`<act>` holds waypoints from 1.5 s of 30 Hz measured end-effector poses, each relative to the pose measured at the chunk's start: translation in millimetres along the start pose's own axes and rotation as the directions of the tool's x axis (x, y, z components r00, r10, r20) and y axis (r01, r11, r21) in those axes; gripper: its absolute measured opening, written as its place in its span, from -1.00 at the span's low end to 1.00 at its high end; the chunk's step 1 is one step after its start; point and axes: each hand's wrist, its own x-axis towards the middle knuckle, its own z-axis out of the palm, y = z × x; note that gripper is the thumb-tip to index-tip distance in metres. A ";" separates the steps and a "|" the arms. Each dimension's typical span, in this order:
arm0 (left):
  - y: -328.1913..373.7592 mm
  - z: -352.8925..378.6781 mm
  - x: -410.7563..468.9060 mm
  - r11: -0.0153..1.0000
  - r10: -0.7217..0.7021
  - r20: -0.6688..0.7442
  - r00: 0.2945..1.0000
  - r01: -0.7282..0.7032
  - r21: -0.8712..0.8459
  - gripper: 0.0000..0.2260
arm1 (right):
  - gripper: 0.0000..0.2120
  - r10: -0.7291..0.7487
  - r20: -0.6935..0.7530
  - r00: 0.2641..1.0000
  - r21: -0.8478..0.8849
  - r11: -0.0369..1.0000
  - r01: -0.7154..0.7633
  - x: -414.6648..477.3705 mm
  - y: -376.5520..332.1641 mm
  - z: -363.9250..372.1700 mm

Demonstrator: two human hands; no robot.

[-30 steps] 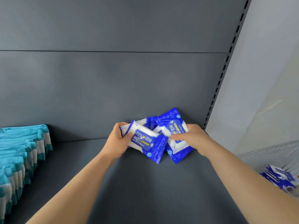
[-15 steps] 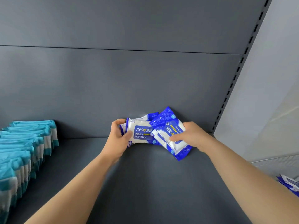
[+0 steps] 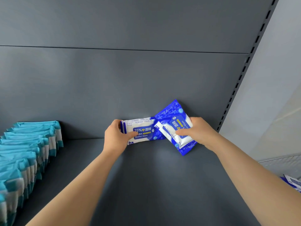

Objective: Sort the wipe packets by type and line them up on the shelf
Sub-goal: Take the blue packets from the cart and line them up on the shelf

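On the shelf (image 3: 146, 185), left grip (image 3: 116, 139) holds a standing blue packet (image 3: 143, 132); right grip (image 3: 200, 134) holds tilted blue packets (image 3: 170, 112) touching it.

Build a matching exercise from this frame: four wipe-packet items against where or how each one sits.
Items
1. teal packets
2. left-held packet, gripped by the left hand
3. right-held packet, gripped by the right hand
4. loose blue packets

Places or states
A. tilted, label turned sideways
B. lined up along the left side of the shelf
C. level, label reading upright, by the back panel
D. at the lower right edge of the view, beyond the shelf

Pairs: 1-B, 2-C, 3-A, 4-D
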 end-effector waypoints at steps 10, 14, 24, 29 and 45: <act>0.7 -6.6 5.7 0.993 0.000 0.023 1.000 -0.002 0.120 -0.81 | -0.76 0.071 -0.005 0.997 0.326 0.943 -0.066 -12.4 6.1 13.1; -5.2 -9.6 6.2 0.998 -0.045 0.116 0.992 0.041 0.038 -0.82 | -0.76 0.108 0.013 0.994 0.443 0.891 -0.103 -16.8 7.4 18.2; -2.0 -3.7 -6.0 0.998 0.004 0.096 0.995 -0.010 0.064 -0.61 | -0.74 0.152 0.080 0.985 0.635 0.754 -0.168 -33.5 9.7 30.9; -8.0 -7.9 -8.4 0.991 0.041 0.050 0.998 -0.047 0.125 -0.52 | -0.73 0.131 0.075 0.988 0.649 0.746 -0.149 -40.5 12.1 30.1; 27.7 -35.8 -50.5 0.963 -0.015 0.471 0.882 0.139 -0.229 -0.85 | -0.82 0.065 0.182 0.981 0.679 0.713 -0.173 -54.4 0.8 30.4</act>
